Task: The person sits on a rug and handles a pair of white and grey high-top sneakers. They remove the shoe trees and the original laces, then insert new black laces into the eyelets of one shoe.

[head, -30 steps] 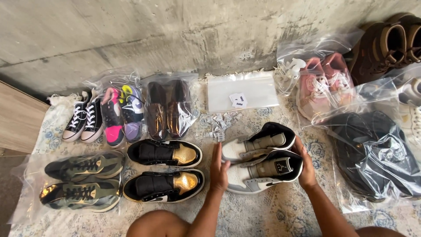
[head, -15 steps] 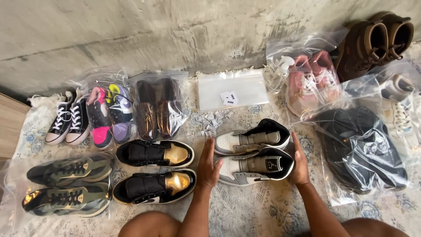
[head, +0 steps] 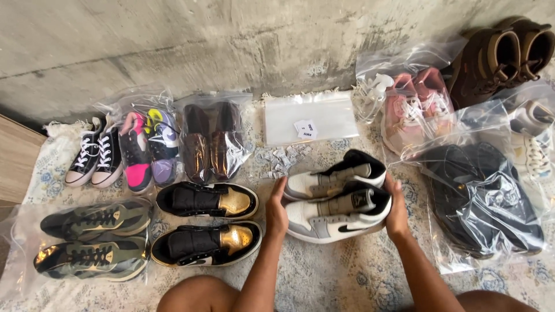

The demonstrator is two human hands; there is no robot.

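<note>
Both hands have slid the grey-and-white sneakers slightly rightward. I see my left hand and right hand pressing them together (palms flat, fingers spread).

- Both forearms are bare from the bottom edge of the view up to the wrists; no sleeve shows.
- The left hand carries no ring, watch or glove.
- The right hand is likewise bare, with no band at the wrist.
- Two bare knees show at the bottom edge, uncovered by cloth.
</note>
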